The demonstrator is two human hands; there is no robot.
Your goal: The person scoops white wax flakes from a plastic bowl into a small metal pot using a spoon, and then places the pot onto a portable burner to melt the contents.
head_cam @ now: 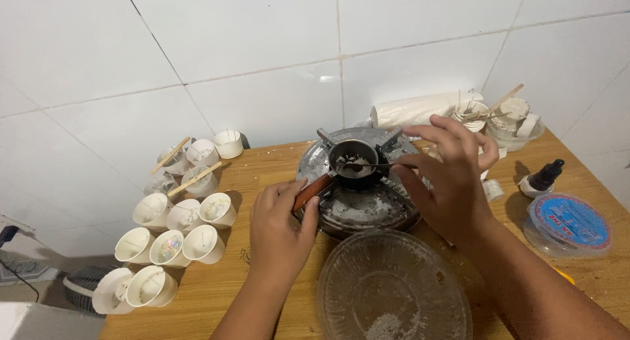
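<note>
The left hand (279, 228) has its fingers and thumb wrapped tight around the reddish-brown wooden handle (311, 189) of a small dark metal melting pot (355, 158), which sits on a round grey single-burner stove (357, 205). The right hand (449, 176) pinches the thin metal spoon (367, 165) between fingertips and thumb, its bowl resting in the whitish mass inside the pot. At six o'clock from the stove stands a clear glass bowl (394, 287) with white crumbs at its bottom. At nine o'clock a cluster of white paper cups (174, 215) lies tilted on the wooden table (262, 169), some with wooden sticks. At three o'clock a dark dropper bottle (543, 177) stands beside a lidded round plastic tub (569, 225).
</note>
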